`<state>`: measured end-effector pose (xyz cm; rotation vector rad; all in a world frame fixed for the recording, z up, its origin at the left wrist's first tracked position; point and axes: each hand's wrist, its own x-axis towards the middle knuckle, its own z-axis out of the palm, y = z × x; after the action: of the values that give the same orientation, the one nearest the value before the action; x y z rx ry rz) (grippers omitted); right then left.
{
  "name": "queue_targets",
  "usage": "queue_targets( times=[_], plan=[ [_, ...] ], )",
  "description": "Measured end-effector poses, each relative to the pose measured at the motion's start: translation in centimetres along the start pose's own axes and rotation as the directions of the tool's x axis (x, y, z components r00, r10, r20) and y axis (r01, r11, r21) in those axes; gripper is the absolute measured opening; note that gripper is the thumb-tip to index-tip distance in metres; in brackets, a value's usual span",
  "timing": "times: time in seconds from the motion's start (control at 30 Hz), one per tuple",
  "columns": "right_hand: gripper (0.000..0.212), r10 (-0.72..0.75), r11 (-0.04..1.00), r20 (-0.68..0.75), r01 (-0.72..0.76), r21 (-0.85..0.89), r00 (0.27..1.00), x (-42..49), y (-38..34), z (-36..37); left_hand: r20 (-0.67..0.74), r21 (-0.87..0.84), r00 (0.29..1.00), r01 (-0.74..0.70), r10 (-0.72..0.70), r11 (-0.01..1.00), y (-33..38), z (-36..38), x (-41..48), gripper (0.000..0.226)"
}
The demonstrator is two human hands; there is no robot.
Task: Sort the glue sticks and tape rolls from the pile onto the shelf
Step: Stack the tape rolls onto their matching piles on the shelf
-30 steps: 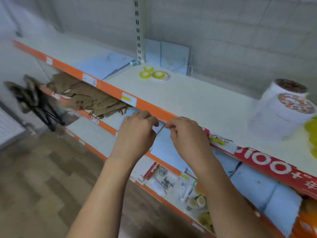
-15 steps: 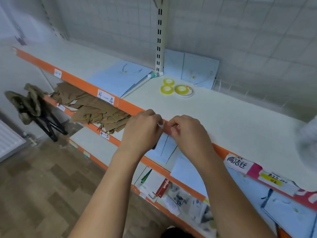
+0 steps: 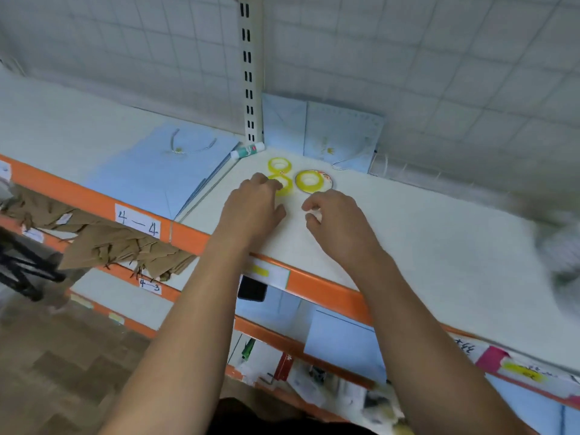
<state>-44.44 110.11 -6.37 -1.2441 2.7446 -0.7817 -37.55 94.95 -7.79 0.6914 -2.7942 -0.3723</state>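
Observation:
Three yellow tape rolls lie together on the white top shelf (image 3: 439,246): a small one (image 3: 279,164) at the back, a second small one (image 3: 286,189) in front of it, and a wider one (image 3: 310,181) to their right. My left hand (image 3: 251,208) reaches over the shelf, its bent fingertips resting on the nearer small roll and partly hiding it. My right hand (image 3: 339,218) hovers just right of it, fingers curled, pinching a small white item (image 3: 314,211) too hidden to identify. A green-and-white glue stick (image 3: 248,150) lies by the upright post.
Pale blue paper bags lie flat on the shelf at left (image 3: 163,164) and lean on the back wall (image 3: 342,136). A blurred white object (image 3: 558,252) sits at the far right. The orange shelf edge (image 3: 326,290) runs under my forearms. Lower shelves hold brown paper and mixed stationery.
Both hands moved up from the orange shelf edge, where they worked together on a small item, onto the shelf by the tape rolls. They are now apart. The camera has shifted closer.

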Motion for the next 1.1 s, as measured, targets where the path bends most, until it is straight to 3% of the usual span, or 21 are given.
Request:
queue_targets(
  times=[0.13, 0.27, 0.43, 0.87, 1.1],
  plan=[
    [0.027, 0.068, 0.996, -0.021, -0.069, -0.053, 0.997, 2.3, 0.3, 0.4, 0.104, -0.003, 0.992, -0.066, 0.066, 0.998, -1.0, 1.0, 3.9, 0.055],
    [0.034, 0.165, 0.983, -0.041, -0.167, -0.074, 0.986, 4.8, 0.2, 0.8, 0.193, -0.02, 0.972, -0.136, 0.138, 0.99, -2.0, 1.5, 5.7, 0.045],
    [0.035, 0.251, 0.961, -0.068, -0.257, -0.107, 0.966, 8.0, -0.5, 2.0, 0.136, -0.154, 0.967, -0.196, 0.217, 0.968, -3.6, 1.1, 6.3, 0.03],
    [0.017, 0.524, 0.847, -0.115, -0.531, -0.041, 0.844, 12.1, -2.1, 5.0, 0.133, -0.292, 0.936, -0.278, 0.326, 0.915, -7.3, -0.8, 6.5, 0.034],
    [0.018, 0.529, 0.845, -0.145, -0.535, -0.006, 0.836, 11.3, -2.7, 4.5, 0.116, -0.331, 0.931, -0.292, 0.345, 0.897, -7.5, -1.3, 6.4, 0.031]
  ],
)
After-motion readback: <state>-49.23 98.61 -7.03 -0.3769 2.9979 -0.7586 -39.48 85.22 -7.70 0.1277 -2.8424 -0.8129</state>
